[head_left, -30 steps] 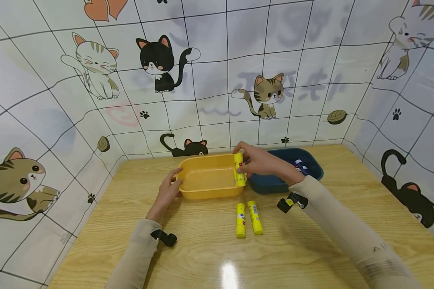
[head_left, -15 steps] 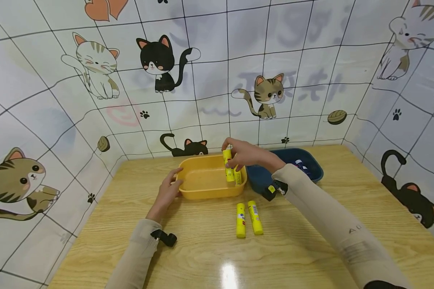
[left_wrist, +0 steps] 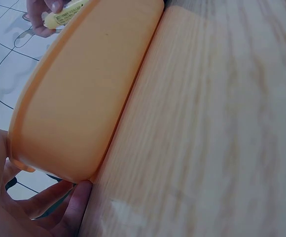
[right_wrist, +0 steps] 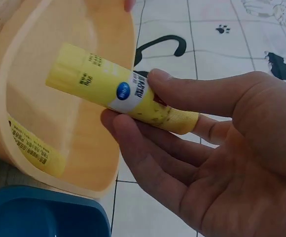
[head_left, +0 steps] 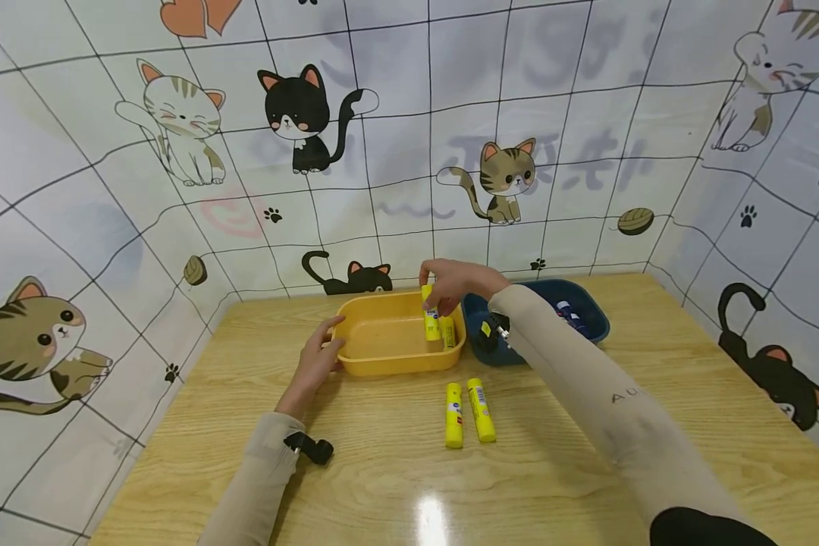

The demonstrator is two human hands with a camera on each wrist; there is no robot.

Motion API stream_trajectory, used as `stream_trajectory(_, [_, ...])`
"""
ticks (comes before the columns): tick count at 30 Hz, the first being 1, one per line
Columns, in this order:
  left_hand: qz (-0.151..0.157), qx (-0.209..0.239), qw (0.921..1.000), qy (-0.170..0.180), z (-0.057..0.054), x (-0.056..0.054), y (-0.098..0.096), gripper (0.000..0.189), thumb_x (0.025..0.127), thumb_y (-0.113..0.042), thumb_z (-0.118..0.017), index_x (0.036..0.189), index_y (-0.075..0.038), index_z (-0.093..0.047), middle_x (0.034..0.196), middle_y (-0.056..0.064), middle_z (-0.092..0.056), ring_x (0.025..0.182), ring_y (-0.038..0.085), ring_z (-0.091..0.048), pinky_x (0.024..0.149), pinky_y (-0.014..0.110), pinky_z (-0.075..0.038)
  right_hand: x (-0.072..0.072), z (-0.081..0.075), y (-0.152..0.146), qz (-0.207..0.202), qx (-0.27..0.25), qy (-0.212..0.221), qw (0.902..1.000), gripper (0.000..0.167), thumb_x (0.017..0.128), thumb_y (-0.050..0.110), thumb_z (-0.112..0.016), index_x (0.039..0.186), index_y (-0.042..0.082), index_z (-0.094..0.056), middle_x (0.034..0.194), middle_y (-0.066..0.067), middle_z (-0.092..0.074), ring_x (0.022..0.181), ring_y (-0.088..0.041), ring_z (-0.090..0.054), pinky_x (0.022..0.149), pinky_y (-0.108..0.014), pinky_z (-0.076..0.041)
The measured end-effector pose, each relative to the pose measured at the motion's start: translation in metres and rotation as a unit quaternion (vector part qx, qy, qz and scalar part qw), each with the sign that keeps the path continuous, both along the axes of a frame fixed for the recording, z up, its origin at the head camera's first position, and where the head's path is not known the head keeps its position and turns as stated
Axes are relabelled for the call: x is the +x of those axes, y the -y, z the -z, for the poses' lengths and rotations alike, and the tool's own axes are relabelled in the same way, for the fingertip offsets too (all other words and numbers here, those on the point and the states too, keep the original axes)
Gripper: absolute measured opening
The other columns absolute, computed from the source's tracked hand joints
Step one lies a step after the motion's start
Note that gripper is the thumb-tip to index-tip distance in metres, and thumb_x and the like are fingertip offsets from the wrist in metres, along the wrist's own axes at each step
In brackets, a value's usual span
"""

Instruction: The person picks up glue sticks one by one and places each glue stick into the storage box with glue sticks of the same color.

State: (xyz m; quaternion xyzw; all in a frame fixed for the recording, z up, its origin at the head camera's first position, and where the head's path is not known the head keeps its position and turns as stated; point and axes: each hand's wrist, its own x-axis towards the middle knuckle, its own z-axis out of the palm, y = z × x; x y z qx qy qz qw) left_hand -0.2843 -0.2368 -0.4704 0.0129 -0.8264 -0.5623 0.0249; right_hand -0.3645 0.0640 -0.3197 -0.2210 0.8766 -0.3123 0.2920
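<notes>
My right hand (head_left: 459, 284) pinches a yellow glue stick (head_left: 431, 322) between thumb and fingers, holding it steeply tilted, low over the right part of a yellow plastic basin (head_left: 382, 365). In the right wrist view, the held glue stick's label faces the camera. A second yellow glue stick (head_left: 448, 332) lies inside the basin against its right end. At the opposite end, my left hand (head_left: 317, 358) grips the basin's rim and wall; in the left wrist view its fingertips (left_wrist: 84, 192) reach the basin's bottom corner.
Two more glue sticks, one upright in view (head_left: 453, 415) and one slanted (head_left: 481, 410), lie on the wooden table (head_left: 355, 455) before the basin. A dark blue basin (head_left: 594, 292) stands to the right, holding several dark blue and white items (head_left: 569, 315). A cat-print wall covering rises behind.
My right hand has moved left and slightly lower with its glue stick, from the basin's right rim to inside it. The glue stick lying in the basin has come into view. My left hand stays put.
</notes>
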Motion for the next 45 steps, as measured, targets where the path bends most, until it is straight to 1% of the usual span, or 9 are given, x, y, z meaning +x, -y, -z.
stream_trajectory(9, [-0.005, -0.004, 1.0, -0.001, -0.002, 0.0, -0.002, 0.048, 0.105, -0.018, -0.052, 0.153, -0.024, -0.049, 0.14, 0.024, -0.051, 0.109, 0.034, -0.066, 0.075, 0.031, -0.064, -0.016, 0.012, 0.0, 0.027, 0.035, 0.078, 0.996, 0.046, 0.097, 0.011, -0.071, 0.134, 0.0, -0.044, 0.111, -0.019, -0.073, 0.097, -0.03, -0.076, 0.094, -0.041, -0.062])
stream_trajectory(17, [-0.007, 0.0, 1.0, -0.006, -0.001, -0.004, -0.001, 0.048, 0.104, -0.019, -0.053, 0.151, -0.026, -0.051, 0.135, 0.024, -0.054, 0.101, 0.028, -0.066, 0.072, 0.031, -0.064, -0.022, 0.027, 0.004, 0.035, 0.052, 0.113, 0.9916, 0.048, 0.097, 0.009, -0.071, 0.136, -0.002, -0.046, 0.112, -0.017, -0.068, 0.095, -0.029, -0.076, 0.094, -0.04, -0.062])
stream_trajectory(23, [-0.01, -0.001, 0.9999, -0.005, -0.002, -0.003, 0.0, 0.048, 0.104, -0.019, -0.054, 0.151, -0.026, -0.051, 0.135, 0.024, -0.054, 0.103, 0.029, -0.066, 0.071, 0.031, -0.064, -0.021, 0.032, 0.007, 0.033, 0.068, 0.107, 0.9915, 0.042, 0.098, 0.008, -0.069, 0.133, -0.003, -0.049, 0.112, -0.017, -0.07, 0.097, -0.027, -0.076, 0.091, -0.037, -0.063])
stream_trajectory(29, [-0.009, -0.006, 0.9999, -0.006, -0.002, -0.002, 0.0, 0.048, 0.105, -0.018, -0.053, 0.152, -0.024, -0.05, 0.137, 0.024, -0.052, 0.104, 0.03, -0.066, 0.072, 0.03, -0.064, -0.019, 0.032, 0.011, 0.04, 0.077, 0.101, 0.991, 0.045, 0.098, 0.007, -0.069, 0.137, -0.003, -0.049, 0.113, -0.017, -0.069, 0.097, -0.027, -0.076, 0.091, -0.037, -0.063])
stream_trajectory(37, [-0.009, 0.005, 0.9999, -0.005, 0.0, -0.002, 0.001, 0.049, 0.105, -0.017, -0.053, 0.153, -0.022, -0.05, 0.135, 0.025, -0.052, 0.106, 0.031, -0.066, 0.075, 0.033, -0.064, -0.017, 0.037, 0.012, 0.033, 0.077, 0.054, 0.995, 0.039, 0.099, 0.008, -0.067, 0.134, -0.003, -0.053, 0.115, -0.017, -0.07, 0.098, -0.027, -0.076, 0.09, -0.035, -0.063])
stream_trajectory(38, [-0.007, 0.007, 0.9999, -0.001, -0.001, -0.002, 0.001, 0.05, 0.105, -0.016, -0.053, 0.154, -0.021, -0.049, 0.136, 0.026, -0.052, 0.107, 0.033, -0.066, 0.076, 0.035, -0.065, -0.017, 0.038, 0.012, 0.036, 0.076, 0.05, 0.9952, 0.04, 0.099, 0.008, -0.067, 0.135, -0.004, -0.053, 0.116, -0.017, -0.069, 0.098, -0.026, -0.075, 0.09, -0.035, -0.063])
stream_trajectory(41, [0.0, 0.007, 0.9999, 0.007, -0.013, 0.005, -0.004, 0.051, 0.105, -0.014, -0.052, 0.155, -0.015, -0.046, 0.136, 0.028, -0.052, 0.111, 0.039, -0.065, 0.08, 0.039, -0.065, -0.019, 0.043, 0.012, 0.041, 0.076, 0.039, 0.9955, 0.045, 0.099, 0.008, -0.067, 0.14, -0.003, -0.052, 0.12, -0.018, -0.067, 0.095, -0.025, -0.075, 0.087, -0.034, -0.064])
stream_trajectory(43, [0.002, 0.007, 0.9999, 0.013, -0.015, 0.006, -0.005, 0.052, 0.105, -0.014, -0.052, 0.157, -0.013, -0.045, 0.138, 0.029, -0.052, 0.114, 0.041, -0.065, 0.083, 0.043, -0.065, -0.021, 0.046, 0.012, 0.043, 0.076, 0.032, 0.9956, 0.045, 0.099, 0.008, -0.067, 0.14, -0.003, -0.053, 0.12, -0.018, -0.067, 0.092, -0.024, -0.076, 0.086, -0.034, -0.064])
stream_trajectory(45, [0.0, 0.003, 0.9999, 0.01, -0.015, 0.006, -0.005, 0.052, 0.105, -0.014, -0.052, 0.156, -0.014, -0.045, 0.139, 0.029, -0.052, 0.114, 0.041, -0.065, 0.082, 0.043, -0.065, -0.023, 0.049, 0.012, 0.045, 0.079, 0.022, 0.9956, 0.038, 0.099, 0.007, -0.067, 0.134, -0.002, -0.058, 0.117, -0.018, -0.068, 0.088, -0.023, -0.076, 0.084, -0.034, -0.064])
